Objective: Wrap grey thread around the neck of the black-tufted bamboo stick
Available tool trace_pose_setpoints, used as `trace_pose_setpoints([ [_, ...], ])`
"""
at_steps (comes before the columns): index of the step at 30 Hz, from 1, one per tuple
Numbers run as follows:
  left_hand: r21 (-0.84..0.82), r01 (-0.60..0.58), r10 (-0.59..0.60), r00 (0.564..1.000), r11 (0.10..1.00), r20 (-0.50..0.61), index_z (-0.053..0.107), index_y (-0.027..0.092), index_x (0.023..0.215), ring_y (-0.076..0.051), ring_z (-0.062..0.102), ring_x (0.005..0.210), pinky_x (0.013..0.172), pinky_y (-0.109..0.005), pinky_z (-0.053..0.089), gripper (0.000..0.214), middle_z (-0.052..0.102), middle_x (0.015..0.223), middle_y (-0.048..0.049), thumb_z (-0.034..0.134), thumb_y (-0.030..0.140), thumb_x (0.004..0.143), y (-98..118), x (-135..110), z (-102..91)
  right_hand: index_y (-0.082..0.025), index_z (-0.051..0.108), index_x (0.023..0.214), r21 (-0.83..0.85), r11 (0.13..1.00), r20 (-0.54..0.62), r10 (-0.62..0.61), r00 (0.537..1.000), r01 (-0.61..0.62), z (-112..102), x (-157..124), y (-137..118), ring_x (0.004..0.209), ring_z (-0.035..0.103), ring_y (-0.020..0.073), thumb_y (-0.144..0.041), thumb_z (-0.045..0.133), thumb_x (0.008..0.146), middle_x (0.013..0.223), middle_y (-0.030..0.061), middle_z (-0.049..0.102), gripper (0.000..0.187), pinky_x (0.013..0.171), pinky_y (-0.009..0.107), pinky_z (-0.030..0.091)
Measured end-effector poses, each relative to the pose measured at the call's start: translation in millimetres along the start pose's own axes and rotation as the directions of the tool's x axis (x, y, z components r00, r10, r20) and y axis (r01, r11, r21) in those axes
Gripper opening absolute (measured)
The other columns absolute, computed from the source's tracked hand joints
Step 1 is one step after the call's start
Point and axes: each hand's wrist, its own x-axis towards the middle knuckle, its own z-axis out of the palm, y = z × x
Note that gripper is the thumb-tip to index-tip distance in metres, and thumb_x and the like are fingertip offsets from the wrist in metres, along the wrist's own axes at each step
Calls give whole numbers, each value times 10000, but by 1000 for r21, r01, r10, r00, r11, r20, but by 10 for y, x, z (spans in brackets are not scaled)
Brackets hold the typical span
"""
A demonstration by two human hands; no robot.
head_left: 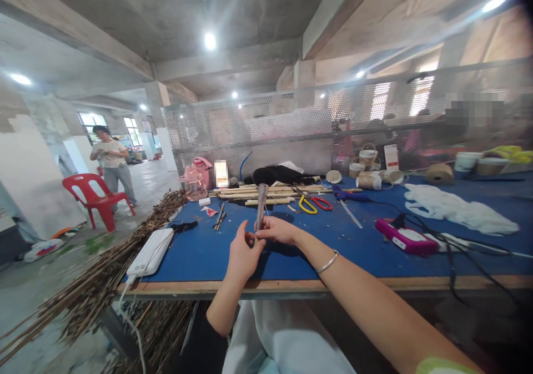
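Near the table's front edge, my left hand (245,254) and my right hand (278,231) meet around the lower end of a slim, grey-brown wrapped stick (261,205). It stands nearly upright and widens toward its top. My left thumb and fingers close on its base. Just above, my right fingers pinch it from the right side. A dark, rounded black bundle (268,175) shows at the stick's upper end; whether it is joined to the stick or lies behind it, I cannot tell. Part of the lower end is hidden by my fingers.
Pale sticks (266,193), yellow-handled scissors (308,204), red-handled scissors (322,203) and a blue glue gun (352,195) lie beyond my hands. A white power strip (150,252) is left; a magenta device (406,237) with cables is right. A person stands behind a red chair (97,193).
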Motion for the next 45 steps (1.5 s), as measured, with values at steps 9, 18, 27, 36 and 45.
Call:
trace_pose_setpoints([
  [9, -83, 24, -20, 999, 996, 48, 348, 131, 1327, -127, 562, 620, 632, -251, 440, 630, 630, 725, -19, 577, 238, 750, -22, -4, -21, -143, 487, 855, -10, 1000, -1, 18, 1000, -18, -2, -22, 4, 349, 292, 20, -400, 705, 619, 548, -81, 465, 411, 324, 179, 201],
  [18, -46, 59, -60, 998, 997, -6, 376, 119, 1304, -109, 516, 584, 607, -234, 426, 690, 560, 683, 17, 640, 222, 674, 3, 11, 11, -141, 488, 811, -21, 1000, 2, 11, 1000, -11, 26, -28, -34, 373, 311, 20, -409, 712, 615, 545, -74, 463, 401, 337, 169, 200],
  [27, -99, 33, -24, 996, 995, 91, 288, 130, 1358, -128, 540, 597, 600, -250, 421, 629, 618, 717, -19, 518, 229, 781, 1, -15, -33, -144, 471, 807, 1, 1000, 19, 16, 1000, -16, -13, -10, 35, 375, 300, 23, -452, 712, 614, 530, -81, 436, 436, 337, 171, 190],
  [36, -35, 69, -69, 998, 997, 6, 364, 110, 1307, -109, 504, 597, 602, -230, 428, 739, 547, 690, 23, 666, 222, 642, 69, -7, 6, -144, 469, 779, 16, 1000, 23, 15, 1000, -16, 28, -9, -6, 362, 306, 17, -406, 717, 609, 550, -72, 484, 398, 331, 174, 192],
  [45, -111, 65, -57, 996, 992, 75, 294, 121, 1351, -113, 522, 571, 569, -232, 409, 656, 608, 697, -6, 554, 234, 759, 11, -3, -34, -144, 486, 809, 28, 999, 12, 21, 1000, -22, 8, -18, 9, 348, 294, 20, -388, 715, 615, 517, -84, 453, 387, 321, 173, 181],
])
